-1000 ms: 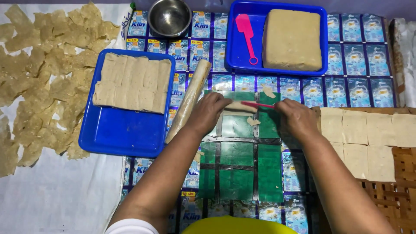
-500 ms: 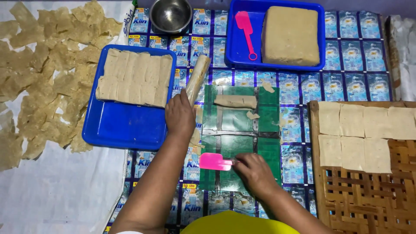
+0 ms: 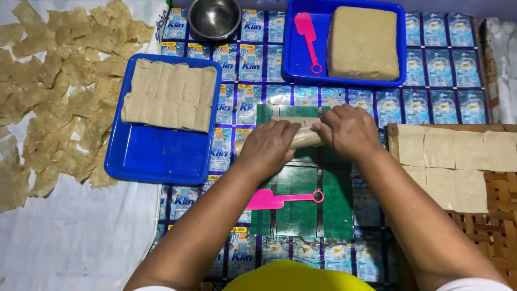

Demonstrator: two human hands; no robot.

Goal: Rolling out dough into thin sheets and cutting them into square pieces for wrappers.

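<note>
My left hand (image 3: 267, 147) and my right hand (image 3: 349, 131) both rest on a pale wooden rolling pin (image 3: 305, 138) that lies crosswise over the far end of a green plastic sheet (image 3: 301, 210). A strip of beige dough (image 3: 291, 120) peeks out just beyond the pin. A pink plastic spatula (image 3: 280, 199) lies on the green sheet, nearer to me than the hands, with nothing holding it.
A blue tray (image 3: 156, 153) at left holds thin dough squares. Another blue tray (image 3: 299, 56) at the back holds a big dough block (image 3: 362, 43) and a second pink spatula (image 3: 307, 32). A steel bowl (image 3: 214, 17), dried pieces (image 3: 54, 97) on white cloth, a woven rack (image 3: 495, 231) with squares.
My right hand has let go of the pink spatula, which now lies on the green sheet. The rolling pin has been turned crosswise over the dough, and both hands are on it.
</note>
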